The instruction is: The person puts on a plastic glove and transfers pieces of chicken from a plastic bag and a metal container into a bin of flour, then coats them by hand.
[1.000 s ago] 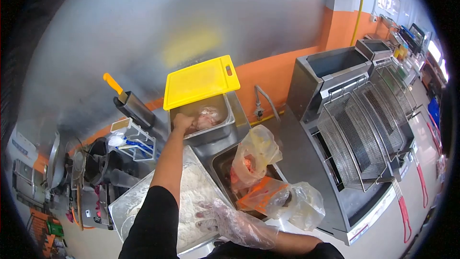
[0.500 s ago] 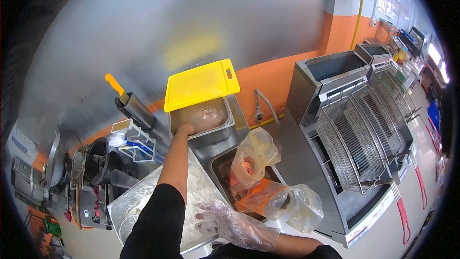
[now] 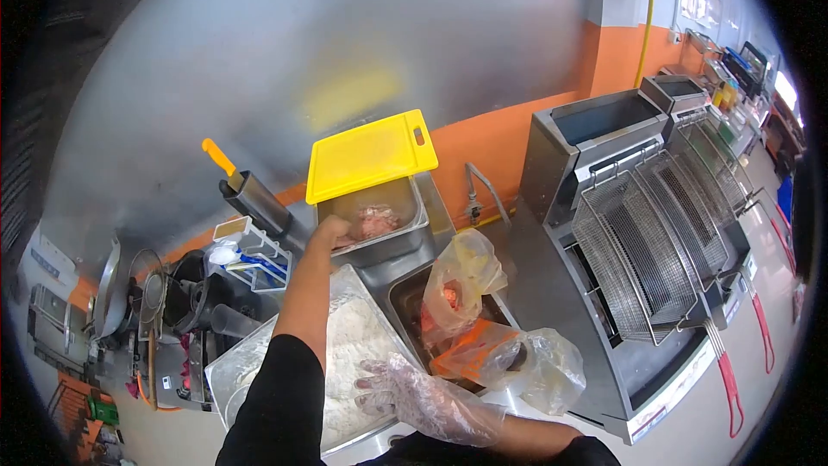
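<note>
My left hand [image 3: 334, 231] reaches into a deep steel container [image 3: 416, 231] at the back, its fingers partly hidden near the left wall. Beside it lies a heap of pink raw meat [image 3: 377, 221]. A yellow cutting board [image 3: 373, 157] rests across the container's far part. My right hand [image 3: 397, 390] wears a clear plastic glove dusted with white powder. Its fingers are spread and hold nothing, low over a wide metal tray [image 3: 226, 373] of white powder [image 3: 349, 335]. Just right of it is a sunken steel pan [image 3: 402, 300] with plastic bags [image 3: 466, 280] of reddish food.
Fryer baskets [image 3: 642, 250] with red handles sit over a fryer at the right. To the left are an orange-handled knife [image 3: 219, 158] in a metal holder [image 3: 257, 201], a white wire rack [image 3: 254, 255] and dark pans [image 3: 194, 293]. A tap [image 3: 474, 207] stands behind.
My left hand has drawn up slightly at the container's left side, and the meat heap shows more clearly. My right hand stays nearly still over the tray. The view has shifted slightly.
</note>
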The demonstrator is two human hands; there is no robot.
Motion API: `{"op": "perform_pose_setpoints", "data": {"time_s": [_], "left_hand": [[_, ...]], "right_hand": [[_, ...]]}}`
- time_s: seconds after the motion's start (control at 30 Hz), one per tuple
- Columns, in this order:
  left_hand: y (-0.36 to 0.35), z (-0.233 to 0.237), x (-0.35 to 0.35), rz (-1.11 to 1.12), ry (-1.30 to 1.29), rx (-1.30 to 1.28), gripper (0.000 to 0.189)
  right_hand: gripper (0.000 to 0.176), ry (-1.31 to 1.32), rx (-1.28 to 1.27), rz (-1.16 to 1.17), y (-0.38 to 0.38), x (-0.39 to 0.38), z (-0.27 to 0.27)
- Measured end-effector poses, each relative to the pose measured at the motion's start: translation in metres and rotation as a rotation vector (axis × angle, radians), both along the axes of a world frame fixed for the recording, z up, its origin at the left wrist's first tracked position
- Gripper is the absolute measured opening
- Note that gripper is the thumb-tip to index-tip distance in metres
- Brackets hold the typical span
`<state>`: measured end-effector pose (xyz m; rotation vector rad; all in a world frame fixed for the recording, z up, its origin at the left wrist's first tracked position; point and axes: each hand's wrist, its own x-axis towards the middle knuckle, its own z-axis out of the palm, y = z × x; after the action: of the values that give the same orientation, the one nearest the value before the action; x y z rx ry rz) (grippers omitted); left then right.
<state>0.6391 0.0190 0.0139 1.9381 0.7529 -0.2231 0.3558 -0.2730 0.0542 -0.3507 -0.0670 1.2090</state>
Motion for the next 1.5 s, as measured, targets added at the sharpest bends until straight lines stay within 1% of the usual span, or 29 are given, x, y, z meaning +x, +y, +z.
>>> {"op": "perform_pose_setpoints", "data": {"time_s": [0.03,0.07,0.13,0.17,0.2,0.23,0.37,0.43,0.47,0.5,0.53,0.63,0.67,0.73,0.83,0.97,1.03,1.17,1.23,1.27,1.33,1.37,1.43,1.5], "left_hand": [[0.008,-0.008,0.006,0.086,0.033,-0.090,0.021],[0.013,-0.012,0.010,0.093,0.031,-0.087,0.021],[0.020,-0.016,0.017,0.051,-0.041,-0.198,0.030],[0.011,0.004,0.008,0.058,-0.042,-0.195,0.030],[-0.010,0.040,-0.008,0.041,-0.006,-0.152,0.030],[-0.020,0.062,-0.019,0.024,0.029,-0.109,0.030],[-0.003,0.059,-0.015,0.007,0.026,-0.046,0.033],[0.006,0.060,-0.014,-0.018,0.055,-0.128,0.033],[0.012,0.058,-0.013,-0.019,0.051,-0.127,0.033],[0.018,0.057,-0.013,-0.029,0.047,-0.152,0.032],[0.019,0.062,-0.015,-0.039,0.043,-0.176,0.030],[0.021,0.076,-0.022,-0.049,0.052,-0.196,0.029],[0.026,0.076,-0.019,-0.050,0.052,-0.193,0.029],[0.037,0.079,-0.015,-0.135,0.139,-0.106,0.033],[0.047,0.087,-0.019,-0.184,0.162,-0.141,0.030],[0.048,0.095,-0.032,-0.121,0.160,-0.150,0.032],[0.042,0.099,-0.040,-0.046,0.132,-0.200,0.037],[0.030,0.108,-0.054,-0.019,0.083,-0.231,0.040],[0.031,0.104,-0.057,-0.149,0.024,-0.272,0.038],[0.037,0.099,-0.055,-0.145,0.025,-0.275,0.038],[0.050,0.089,-0.048,-0.138,0.066,-0.301,0.053],[0.054,0.085,-0.045,-0.137,0.065,-0.300,0.053],[0.056,0.084,-0.043,-0.068,0.208,-0.224,0.057],[0.049,0.087,-0.046,-0.046,0.216,-0.228,0.058]], "right_hand": [[0.075,-0.023,-0.004,0.001,0.001,0.000,0.001],[0.075,-0.024,0.000,0.008,0.002,0.000,0.002],[0.075,-0.046,-0.005,0.027,0.005,0.000,0.003],[0.075,-0.048,-0.002,0.034,0.006,-0.001,0.001],[0.073,-0.079,0.019,0.035,0.008,-0.002,-0.002],[0.072,-0.111,0.041,0.037,0.009,-0.003,-0.001],[0.068,-0.084,0.013,0.037,0.011,-0.006,0.014],[0.072,-0.147,0.024,0.063,0.010,-0.005,0.020],[0.072,-0.151,0.025,0.062,0.010,-0.006,0.020],[0.068,-0.121,0.022,0.056,0.011,-0.007,0.019],[0.065,-0.090,0.019,0.048,0.012,-0.008,0.019],[0.065,-0.103,0.010,0.045,0.012,-0.008,0.026],[0.065,-0.103,0.014,0.044,0.016,-0.008,0.021],[0.066,-0.091,0.030,0.062,0.027,-0.009,0.010],[0.068,-0.086,0.041,0.069,0.027,-0.011,0.016],[0.070,-0.102,0.026,0.085,0.030,-0.012,0.019],[0.071,-0.133,0.046,0.070,0.031,-0.013,0.016],[0.072,-0.120,0.001,0.083,0.033,-0.013,0.024],[0.070,-0.122,-0.041,0.088,0.035,-0.014,0.025],[0.070,-0.120,-0.043,0.092,0.035,-0.015,0.026],[0.070,-0.108,0.000,0.064,0.035,-0.017,0.026],[0.070,-0.109,0.000,0.065,0.036,-0.017,0.027],[0.070,-0.096,-0.002,0.058,0.036,-0.018,0.027],[0.070,-0.121,0.012,0.047,0.036,-0.021,0.026]]}}
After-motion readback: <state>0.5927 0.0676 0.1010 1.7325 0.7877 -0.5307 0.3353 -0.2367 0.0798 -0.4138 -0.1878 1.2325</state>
